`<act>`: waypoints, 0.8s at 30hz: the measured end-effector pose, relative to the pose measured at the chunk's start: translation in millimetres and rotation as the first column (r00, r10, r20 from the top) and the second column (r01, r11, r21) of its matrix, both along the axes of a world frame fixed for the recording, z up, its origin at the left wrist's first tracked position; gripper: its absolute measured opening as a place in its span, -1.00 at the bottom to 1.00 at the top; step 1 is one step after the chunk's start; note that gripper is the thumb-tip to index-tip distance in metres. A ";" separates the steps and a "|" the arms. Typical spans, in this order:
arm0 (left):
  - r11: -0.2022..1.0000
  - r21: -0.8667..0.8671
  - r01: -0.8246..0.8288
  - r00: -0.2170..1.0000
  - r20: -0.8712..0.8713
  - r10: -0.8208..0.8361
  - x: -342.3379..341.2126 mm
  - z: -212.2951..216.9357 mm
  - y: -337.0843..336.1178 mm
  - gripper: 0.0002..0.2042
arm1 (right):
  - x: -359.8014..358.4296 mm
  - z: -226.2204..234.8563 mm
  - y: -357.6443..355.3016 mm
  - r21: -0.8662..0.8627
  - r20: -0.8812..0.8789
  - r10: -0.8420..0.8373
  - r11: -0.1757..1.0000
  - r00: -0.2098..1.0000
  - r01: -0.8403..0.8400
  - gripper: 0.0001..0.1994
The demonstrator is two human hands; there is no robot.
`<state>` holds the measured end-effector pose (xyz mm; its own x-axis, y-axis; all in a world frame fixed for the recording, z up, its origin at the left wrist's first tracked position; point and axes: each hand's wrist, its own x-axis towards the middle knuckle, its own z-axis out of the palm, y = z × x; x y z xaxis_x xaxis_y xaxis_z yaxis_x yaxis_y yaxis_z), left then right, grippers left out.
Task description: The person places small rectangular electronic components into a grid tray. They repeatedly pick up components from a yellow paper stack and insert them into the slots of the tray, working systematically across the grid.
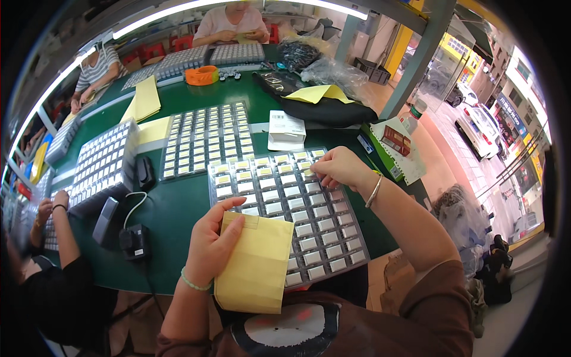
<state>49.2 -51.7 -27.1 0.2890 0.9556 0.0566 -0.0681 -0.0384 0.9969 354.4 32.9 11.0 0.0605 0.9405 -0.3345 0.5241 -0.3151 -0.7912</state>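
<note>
A clear plastic tray of small white rectangular blocks (327,273) rests on the green worktop (178,238), right before the seated person. From where I stand, its farthest rows show yellow tops while the nearer ones look plain white, so I'd judge the work early on, with most blocks left. The left hand (212,241) grips a yellow paper sheet (256,265); the right hand (346,171) pinches at the tray's far right corner, holding what I cannot tell.

Workshop with green bench (172,256), stacked trays (98,169)
</note>
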 end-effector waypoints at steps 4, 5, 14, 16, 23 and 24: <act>1.000 -0.007 0.010 1.000 0.020 -0.010 -0.2 1.2 -0.2 -0.71 | -0.1 3.6 0.3 -0.024 0.007 -0.013 1.000 1.000 0.013 -0.77; 1.000 -0.012 0.014 1.000 0.024 -0.014 -0.3 1.4 0.2 -0.71 | -0.2 3.2 -0.2 -0.028 0.010 -0.017 0.999 1.000 0.017 -0.77; 1.000 0.008 0.011 1.000 0.014 -0.011 -2.0 -0.3 -0.2 -0.72 | -7.7 2.2 -5.1 0.016 0.020 -0.042 0.999 0.999 0.041 -0.78; 1.000 0.011 0.015 1.000 0.011 -0.015 -1.9 -1.3 0.5 -0.72 | -7.5 0.7 -5.1 0.028 0.039 -0.039 0.999 0.998 0.038 -0.78; 1.000 0.021 0.017 1.000 0.023 -0.018 -1.3 -2.7 0.5 -0.72 | -9.3 -1.8 -7.2 0.072 0.108 -0.020 0.997 0.994 0.012 -0.77; 1.000 0.021 0.020 0.999 0.026 -0.020 -1.2 -2.8 0.6 -0.72 | -10.0 -1.7 -8.1 0.088 0.116 -0.023 0.996 0.993 0.013 -0.79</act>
